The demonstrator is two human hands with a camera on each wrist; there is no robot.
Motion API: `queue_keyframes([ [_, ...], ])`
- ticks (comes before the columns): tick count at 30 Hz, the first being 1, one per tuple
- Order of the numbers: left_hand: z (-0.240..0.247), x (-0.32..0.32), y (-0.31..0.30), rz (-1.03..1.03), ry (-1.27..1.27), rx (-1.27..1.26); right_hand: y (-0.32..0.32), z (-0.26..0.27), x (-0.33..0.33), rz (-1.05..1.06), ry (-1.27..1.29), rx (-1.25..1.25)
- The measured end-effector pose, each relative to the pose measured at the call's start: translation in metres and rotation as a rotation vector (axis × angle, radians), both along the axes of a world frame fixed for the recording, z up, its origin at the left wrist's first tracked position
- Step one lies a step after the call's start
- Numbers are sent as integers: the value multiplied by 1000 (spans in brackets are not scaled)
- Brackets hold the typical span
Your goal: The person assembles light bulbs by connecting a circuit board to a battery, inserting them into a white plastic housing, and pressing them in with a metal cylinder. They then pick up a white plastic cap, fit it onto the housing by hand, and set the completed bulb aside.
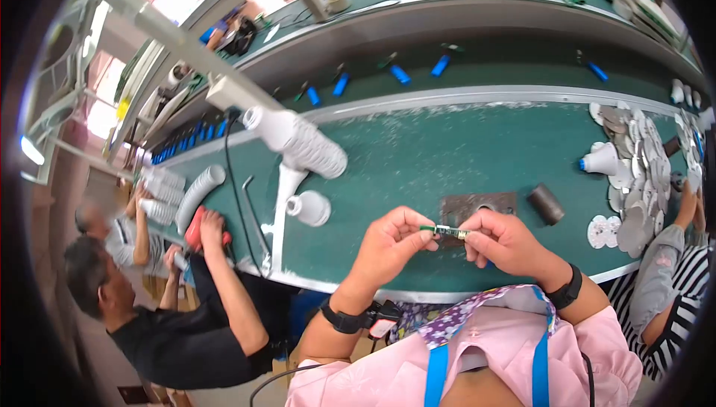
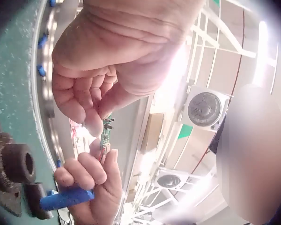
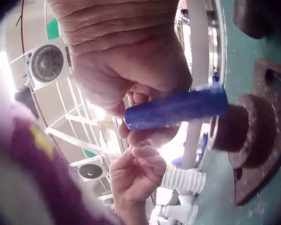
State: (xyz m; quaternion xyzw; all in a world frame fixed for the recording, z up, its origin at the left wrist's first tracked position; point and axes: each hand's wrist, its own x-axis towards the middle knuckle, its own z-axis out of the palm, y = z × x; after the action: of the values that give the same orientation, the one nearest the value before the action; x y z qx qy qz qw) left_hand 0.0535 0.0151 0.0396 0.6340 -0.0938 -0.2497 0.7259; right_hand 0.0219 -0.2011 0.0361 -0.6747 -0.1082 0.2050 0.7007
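Both hands meet over the bench's near edge, around a narrow green circuit board [image 1: 450, 232] with small parts on it. My left hand [image 1: 394, 244] pinches its left end between thumb and fingertips. At the other end, my right hand [image 1: 509, 243] pinches it the same way. A blue cylinder [image 3: 178, 108] lies against the right hand's fingers in the right wrist view; the left wrist view shows it sticking out from that hand. Below and beyond the hands sits a brown metal plate [image 1: 455, 204] with a raised round collar [image 3: 246, 131].
A dark metal cylinder [image 1: 547, 204] stands right of the plate. White and grey discs [image 1: 634, 217] pile up at the right, beside a white cone-shaped housing [image 1: 601, 159]. Stacked white housings [image 1: 306, 142] lie left. Blue cylinders [image 1: 400, 74] line the back ledge. People sit on both sides.
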Motion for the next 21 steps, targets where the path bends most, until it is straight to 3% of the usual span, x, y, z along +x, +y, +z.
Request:
queue_keyframes([
  [2,-9,-20,22,143,-238,160,10,0,-5,49,7,-83],
  [4,-22,-22,53,533,-568,505,13,-8,-8,-90,127,-79],
  [6,-43,-7,87,1012,-731,856,12,-13,-12,-122,115,-69],
  [8,-56,14,114,1086,-805,1075,12,-14,-16,-152,117,-97],
  [9,-57,22,121,1024,-992,1227,12,-13,-19,-171,90,-111],
  [10,-57,25,125,1024,-998,1221,12,-12,-22,-176,85,-111],
  [12,-56,32,124,856,-633,911,8,-13,-26,-194,16,-133],
  [14,-61,33,100,810,-647,654,5,-15,-29,-246,30,-128],
  [16,-46,22,67,602,-370,223,2,-16,-28,-292,43,-122],
  [20,-56,21,48,449,-136,-77,-4,-15,-27,-355,94,-55],
  [21,-59,21,50,450,-84,-275,-5,-16,-26,-358,91,-29],
])
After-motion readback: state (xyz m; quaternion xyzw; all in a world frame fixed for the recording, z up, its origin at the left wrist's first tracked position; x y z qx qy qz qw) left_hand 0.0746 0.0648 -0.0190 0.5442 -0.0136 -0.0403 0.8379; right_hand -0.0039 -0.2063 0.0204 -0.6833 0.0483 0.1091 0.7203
